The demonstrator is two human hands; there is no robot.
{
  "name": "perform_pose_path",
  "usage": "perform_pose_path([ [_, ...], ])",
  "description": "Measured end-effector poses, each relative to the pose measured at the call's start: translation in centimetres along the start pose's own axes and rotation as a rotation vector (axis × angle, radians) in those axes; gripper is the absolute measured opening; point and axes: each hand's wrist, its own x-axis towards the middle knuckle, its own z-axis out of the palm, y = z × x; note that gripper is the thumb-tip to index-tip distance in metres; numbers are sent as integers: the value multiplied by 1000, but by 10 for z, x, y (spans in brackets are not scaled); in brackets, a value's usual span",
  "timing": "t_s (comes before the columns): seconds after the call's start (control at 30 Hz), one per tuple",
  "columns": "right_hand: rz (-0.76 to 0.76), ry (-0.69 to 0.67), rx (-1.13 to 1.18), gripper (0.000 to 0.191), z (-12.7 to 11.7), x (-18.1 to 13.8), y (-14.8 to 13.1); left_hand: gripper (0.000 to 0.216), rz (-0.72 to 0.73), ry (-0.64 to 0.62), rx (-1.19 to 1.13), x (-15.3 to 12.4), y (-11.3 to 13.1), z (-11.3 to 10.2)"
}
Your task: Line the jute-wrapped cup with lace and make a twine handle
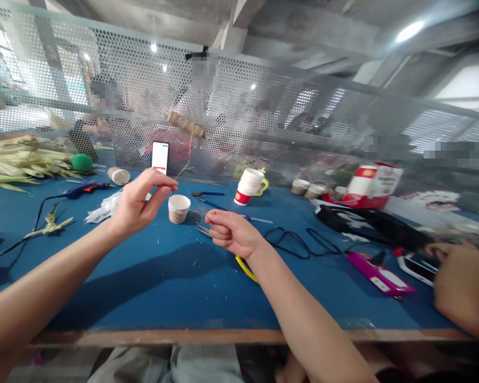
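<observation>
My left hand (141,202) is raised over the table, thumb and fingertips pinched on a thin twine (189,151). That twine runs up to a brown spool (187,125) on the perforated panel. My right hand (232,232) is closed with its fingers curled in; what it grips, if anything, is too fine to make out. A small paper cup (179,209) with a brown, textured lower side stands upright between the hands. Under my right hand show metal tips (203,230) and a yellow handle (246,268), partly hidden by it.
Stacked paper cups (248,186) stand behind my right hand. A phone (159,157) leans at the panel. Leftward are a blue glue gun (87,189), a green ball (82,162) and pale husks (19,154). A purple device (381,274) and another person's arm (465,287) are at right.
</observation>
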Motion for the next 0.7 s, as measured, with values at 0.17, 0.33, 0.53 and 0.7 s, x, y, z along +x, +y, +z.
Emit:
perform_pose_path([
  [0.17,74,-125,85,13,6,-5,-1,22,351,-48,251,-8,-14,6],
  [0.33,91,-139,20,16,12,-5,4,15,410,-92,364,-24,-7,21],
  [0.53,-158,79,-359,16,19,-7,7,21,-47,-272,201,-22,10,28],
  [0.7,-347,230,-794,15,22,-6,7,36,-829,-581,-289,-21,9,35],
])
